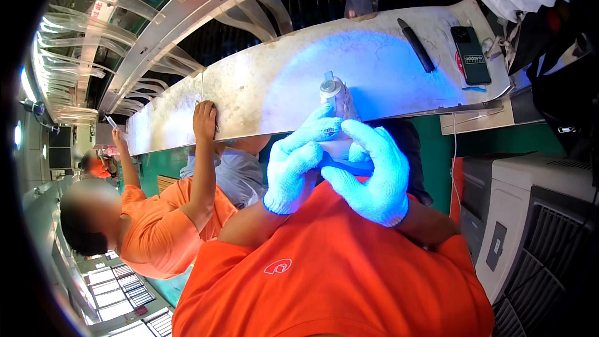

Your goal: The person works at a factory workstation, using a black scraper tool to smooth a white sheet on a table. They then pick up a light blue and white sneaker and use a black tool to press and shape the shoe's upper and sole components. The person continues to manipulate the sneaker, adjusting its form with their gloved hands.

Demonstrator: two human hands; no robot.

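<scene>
Both my hands wear white knitted gloves, tinted bright blue by the light. My left hand [296, 162] and my right hand [374, 168] face each other in front of my chest, fingers bent around a pale piece with a dark blue curved edge [349, 165]. The gloves cover most of this piece, so its kind cannot be made out. Just beyond my fingertips, at the table's near edge, a whitish bottle-like thing with a round, clear top [334, 92] stands out; its lower part is partly hidden by my left fingers.
The long, stained white table [243, 93] runs across in front of me. A black pen-like tool [416, 45] and a dark phone [472, 55] lie at its right. On my left sits a co-worker [168, 212] in orange, one hand on the table. A grey machine [530, 212] stands at right.
</scene>
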